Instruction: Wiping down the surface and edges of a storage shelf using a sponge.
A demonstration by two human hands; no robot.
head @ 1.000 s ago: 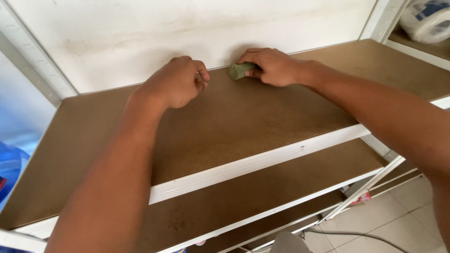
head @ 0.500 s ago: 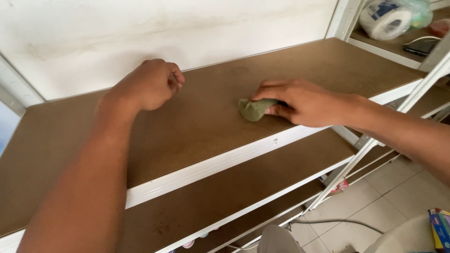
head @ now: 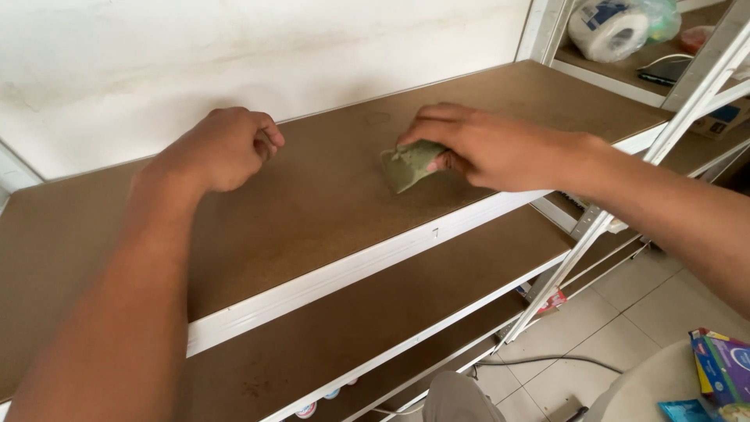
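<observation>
So the right hand has its fingers closed on a green cloth, pressed flat mid-shelf. Left hand rests further left in a loose fist, holding nothing.

The right hand hides much of the green cloth.

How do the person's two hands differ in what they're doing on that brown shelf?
The right hand lies flat with its fingers stretched out, pressing a green cloth on the shelf board. The left hand is curled into a loose fist and holds nothing. The right hand is nearer the shelf's front edge, the left nearer the wall. Both rest on the same top board.
</observation>
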